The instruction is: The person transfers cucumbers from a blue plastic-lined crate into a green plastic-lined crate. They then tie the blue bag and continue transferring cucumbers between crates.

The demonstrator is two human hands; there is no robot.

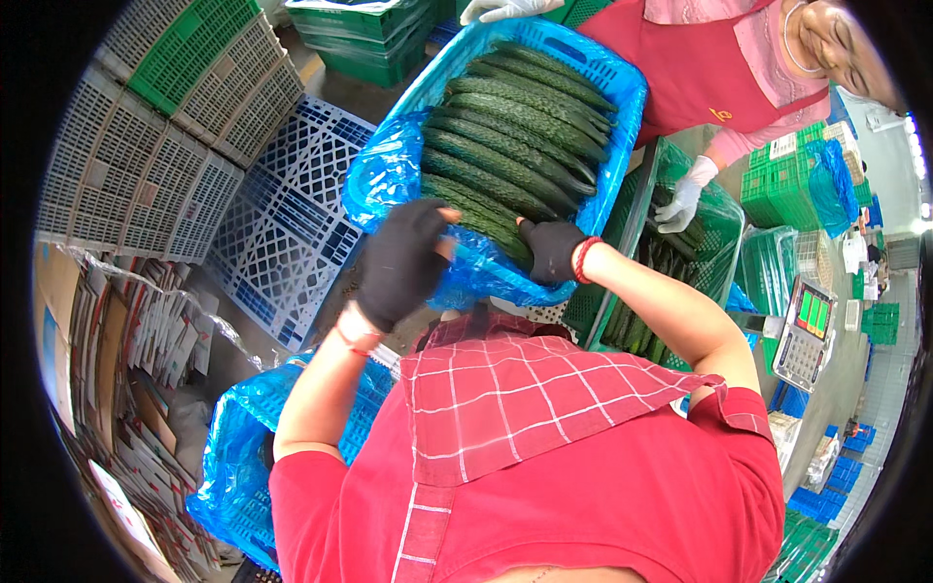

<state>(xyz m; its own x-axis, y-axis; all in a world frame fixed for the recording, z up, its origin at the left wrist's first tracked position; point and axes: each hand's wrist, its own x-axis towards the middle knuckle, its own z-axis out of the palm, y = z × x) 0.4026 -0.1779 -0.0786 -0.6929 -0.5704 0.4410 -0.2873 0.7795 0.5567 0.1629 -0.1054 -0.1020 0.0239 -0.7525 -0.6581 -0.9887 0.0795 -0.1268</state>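
Observation:
A blue plastic crate [628, 102] lined with blue plastic film [386, 164] lies before me, filled with a row of dark green cucumbers [510, 146]. My left hand [404, 262], in a black fingerless glove, is over the crate's near left corner, slightly blurred; whether it grips the film is unclear. My right hand [554, 248], gloved the same way with a red cord at the wrist, rests at the near right end of the crate, its thumb against the nearest cucumbers and its fingers partly hidden.
A co-worker in a red apron [663, 65] has one white-gloved hand [496, 9] at the crate's far rim and another [685, 200] over a green crate [718, 251] of cucumbers. A scale [805, 335] stands right; pallets [291, 211], stacked crates [138, 167] and flattened cardboard [109, 350] are left.

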